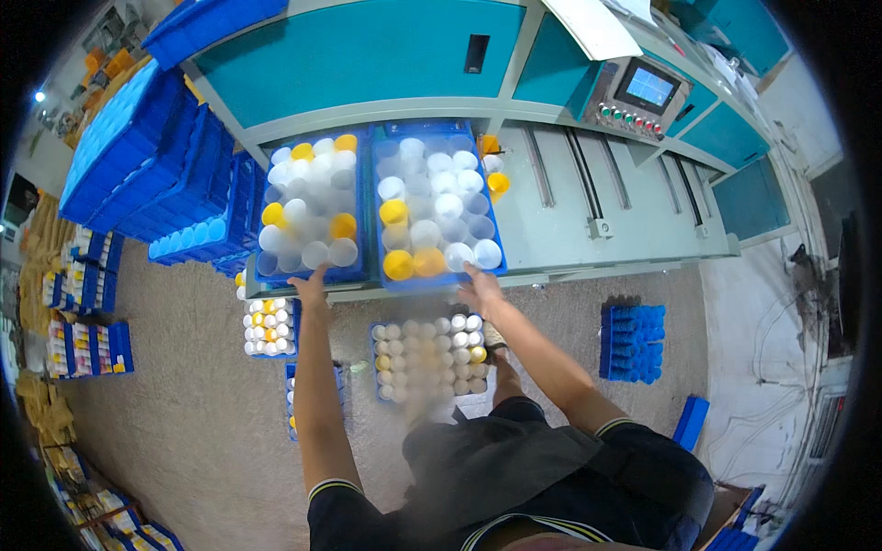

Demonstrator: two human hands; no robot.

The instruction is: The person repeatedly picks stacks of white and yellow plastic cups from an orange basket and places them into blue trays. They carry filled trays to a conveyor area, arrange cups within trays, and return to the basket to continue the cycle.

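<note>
Two blue trays stand side by side on the grey machine table point(560, 230), each filled with several white and yellow round caps. My left hand point(310, 286) rests on the near edge of the left tray point(276, 156). My right hand point(480, 286) touches the near edge of the right tray point(378, 266), beside a white cap point(487, 253). Whether the fingers grip the trays' rims I cannot tell; both forearms reach up from the lower edge.
On the floor below lie more blue trays of caps point(424, 356), point(266, 326). Stacks of empty blue trays point(138, 156) stand at the left, and another small stack point(632, 342) on the right. A control panel with a screen point(638, 96) sits on the teal machine.
</note>
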